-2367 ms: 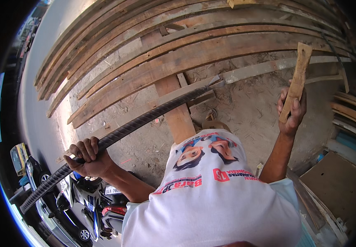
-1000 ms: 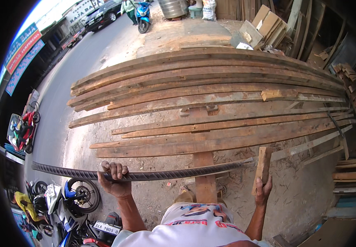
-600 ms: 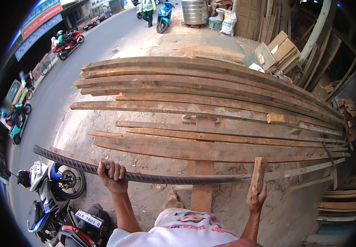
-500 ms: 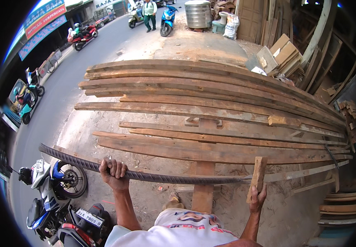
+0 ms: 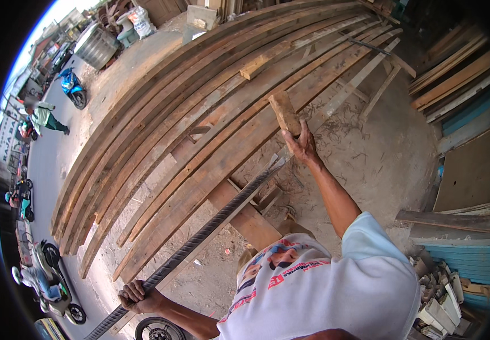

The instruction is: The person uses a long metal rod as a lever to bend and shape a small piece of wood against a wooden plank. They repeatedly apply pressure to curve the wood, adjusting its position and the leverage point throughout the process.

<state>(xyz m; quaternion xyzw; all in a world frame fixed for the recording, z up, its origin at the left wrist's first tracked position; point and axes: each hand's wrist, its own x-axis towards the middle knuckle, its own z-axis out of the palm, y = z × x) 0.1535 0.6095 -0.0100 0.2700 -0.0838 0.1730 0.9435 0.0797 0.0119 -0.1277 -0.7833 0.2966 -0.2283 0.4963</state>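
My left hand (image 5: 138, 296) is closed round a long, dark, ridged steel bar (image 5: 211, 222), which runs diagonally toward the planks and has a flattened, lighter metal tip. My right hand (image 5: 300, 143) grips a short rough wooden block (image 5: 283, 111), held out just beyond that tip. In front of me several long weathered boards (image 5: 160, 156) lie side by side across wooden supports, including a brown crosspiece (image 5: 239, 215) beneath them. A small offcut (image 5: 256, 67) rests on one board.
Stacked timber (image 5: 449, 79) and a leaning brown panel (image 5: 463, 173) stand at the right, above a pile of scraps (image 5: 440, 303). At left are a road, motorcycles (image 5: 49, 283), a blue scooter (image 5: 74, 89), a person (image 5: 43, 113) walking, and a steel tank (image 5: 96, 45).
The view has swung round, tilting the boards diagonally. My right hand and block have reached forward over the boards, past the bar's tip, while my left hand sits lower with the bar.
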